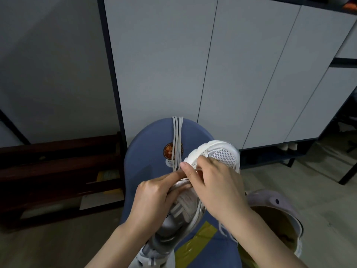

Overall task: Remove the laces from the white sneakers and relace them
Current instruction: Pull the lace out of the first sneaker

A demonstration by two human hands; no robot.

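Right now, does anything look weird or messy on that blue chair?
Yes. A loose white shoelace hangs in strands over the top edge of the blue chair, out of any shoe. Yellow-green tape is stuck across the seat like a patch. The white sneaker lies tilted while both hands work its eyelets.

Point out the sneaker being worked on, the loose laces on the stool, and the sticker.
white sneaker (222, 155), head view, on its mesh toe.
loose laces (177, 136), head view, on the strands draped over the blue stool.
round sticker (168, 150), head view, on its orange face.
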